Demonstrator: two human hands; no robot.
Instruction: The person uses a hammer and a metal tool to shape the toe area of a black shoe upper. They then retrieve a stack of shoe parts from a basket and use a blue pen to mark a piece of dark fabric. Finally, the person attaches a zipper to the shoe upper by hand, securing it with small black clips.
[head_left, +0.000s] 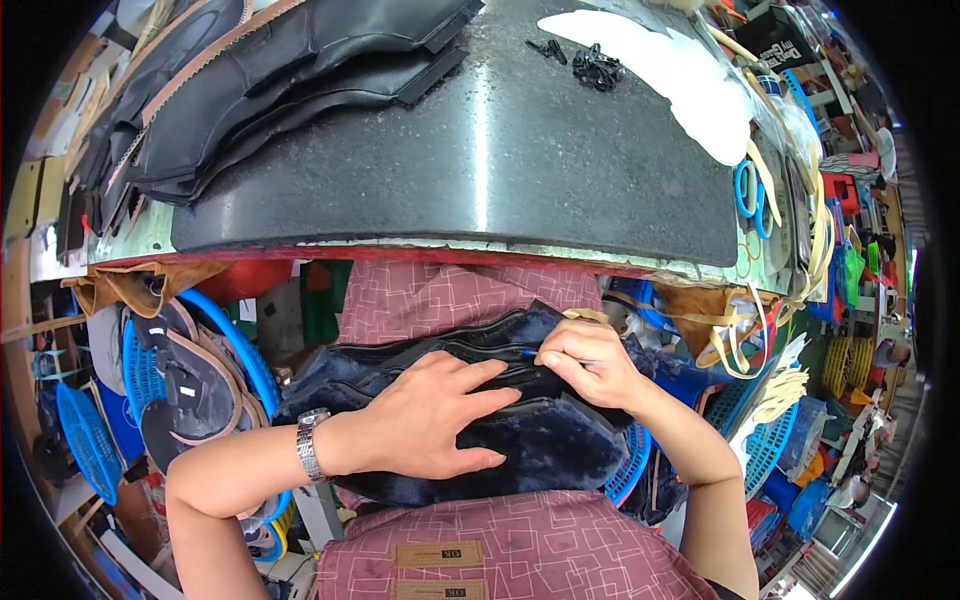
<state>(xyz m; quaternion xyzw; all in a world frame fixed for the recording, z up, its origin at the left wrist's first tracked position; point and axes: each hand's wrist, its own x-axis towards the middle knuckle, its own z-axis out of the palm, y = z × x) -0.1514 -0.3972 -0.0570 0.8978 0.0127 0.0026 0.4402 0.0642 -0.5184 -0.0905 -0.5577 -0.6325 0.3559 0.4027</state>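
Note:
Across my lap lie several dark pieces that look like boot uppers (pixel 560 445), with a fuzzy blue-black lining and smooth black edges. My left hand (pixel 430 415), a metal watch (pixel 312 443) on its wrist, is laid over them with its fingers spread. My right hand (pixel 590 365) is closed in a pinch at their right side. From its fingertips a thin pen-like tool with a blue tip (pixel 528 352) pokes out toward the left fingers. Most of that tool is hidden in the hand. A reddish patterned apron (pixel 480 530) is under the pieces.
Ahead stands a workbench with a dark mat (pixel 560 190). Stacked black leather uppers (pixel 310 70), white sheets (pixel 690 90), small black parts (pixel 597 68) and blue-handled scissors (pixel 745 188) lie on it. Blue baskets (pixel 90 440) and shoe soles (pixel 190 385) stand at the left.

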